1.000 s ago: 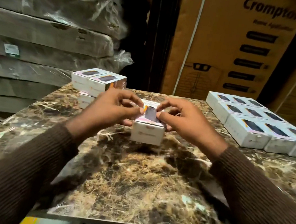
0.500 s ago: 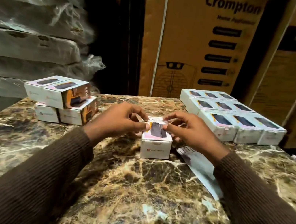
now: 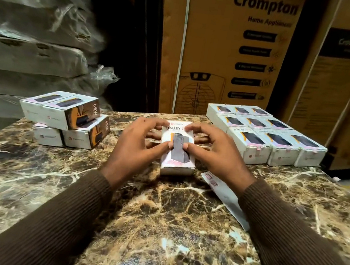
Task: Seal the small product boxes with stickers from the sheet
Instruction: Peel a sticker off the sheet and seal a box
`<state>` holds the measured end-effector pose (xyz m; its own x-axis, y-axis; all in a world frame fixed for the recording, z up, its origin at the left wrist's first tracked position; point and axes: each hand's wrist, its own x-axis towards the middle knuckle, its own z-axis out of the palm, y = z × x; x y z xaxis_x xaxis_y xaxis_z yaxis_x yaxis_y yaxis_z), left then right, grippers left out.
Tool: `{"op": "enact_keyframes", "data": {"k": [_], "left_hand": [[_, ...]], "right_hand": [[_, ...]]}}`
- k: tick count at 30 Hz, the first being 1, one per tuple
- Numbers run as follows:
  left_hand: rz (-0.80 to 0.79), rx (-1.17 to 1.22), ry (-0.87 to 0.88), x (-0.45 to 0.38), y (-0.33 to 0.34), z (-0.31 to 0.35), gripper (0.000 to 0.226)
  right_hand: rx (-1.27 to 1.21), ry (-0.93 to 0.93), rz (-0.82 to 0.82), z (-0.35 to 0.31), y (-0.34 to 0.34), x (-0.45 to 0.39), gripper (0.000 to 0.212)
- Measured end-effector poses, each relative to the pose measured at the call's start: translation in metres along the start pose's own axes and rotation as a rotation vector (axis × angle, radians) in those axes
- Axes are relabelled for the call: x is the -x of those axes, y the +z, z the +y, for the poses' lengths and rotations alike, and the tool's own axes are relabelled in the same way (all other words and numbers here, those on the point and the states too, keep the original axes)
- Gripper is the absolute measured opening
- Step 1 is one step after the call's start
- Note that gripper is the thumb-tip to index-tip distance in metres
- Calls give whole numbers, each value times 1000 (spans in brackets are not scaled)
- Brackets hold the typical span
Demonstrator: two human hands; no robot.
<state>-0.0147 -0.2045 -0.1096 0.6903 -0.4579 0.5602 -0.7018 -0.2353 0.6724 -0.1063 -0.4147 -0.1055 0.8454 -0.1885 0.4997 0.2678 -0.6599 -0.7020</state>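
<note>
- Your left hand [image 3: 142,148] grips the left side of the small product box [image 3: 178,148]: the thumb lies across the top face, its tip on the printed picture, while the curled fingers wrap over the far left edge.
- Your right hand [image 3: 216,154] mirrors it on the right side: thumb tip on the top face, just beside the left thumb, and the fingers curled round the far right corner.
- The two thumb tips nearly meet at the middle of the lid; whether they touch each other cannot be told.
- The box stands at the centre of the marble table [image 3: 154,231], its printed face upward and tilted toward you; whether its near end rests on the stone or is lifted cannot be told.
- The sticker sheet [image 3: 225,196] lies flat on the table just right of the box, partly under your right wrist, with small pink stickers visible at its far end.
- A stack of boxes [image 3: 67,118], two layers high, sits at the left of the table, well apart from your hands.
- A block of boxes [image 3: 266,134] in rows sits at the far right, near your right hand, with small pink tabs showing on the front row's near edges.
- Large cardboard cartons [image 3: 227,49] stand behind the table.
</note>
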Motion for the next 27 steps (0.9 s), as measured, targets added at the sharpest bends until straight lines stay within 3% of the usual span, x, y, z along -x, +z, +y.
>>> {"op": "enact_keyframes", "data": {"k": [4,9,17,22,27], "left_hand": [[45,-89,100,0,0,1,66],[59,-170,173,2,-3,2,74],[32,-166,191,3,-4,3,57],[122,-251,242,3,-4,3,34],[210,-374,305,6,-3,10,29]], "right_hand": [[59,-113,66,-6,2,1,36],[73,-186,77,-9,4,2,33],[121,-248,72,-9,3,1,23],[-22,-221,165,-9,-2,-3,21],[-231,-89,36,3,8,-11,28]]}}
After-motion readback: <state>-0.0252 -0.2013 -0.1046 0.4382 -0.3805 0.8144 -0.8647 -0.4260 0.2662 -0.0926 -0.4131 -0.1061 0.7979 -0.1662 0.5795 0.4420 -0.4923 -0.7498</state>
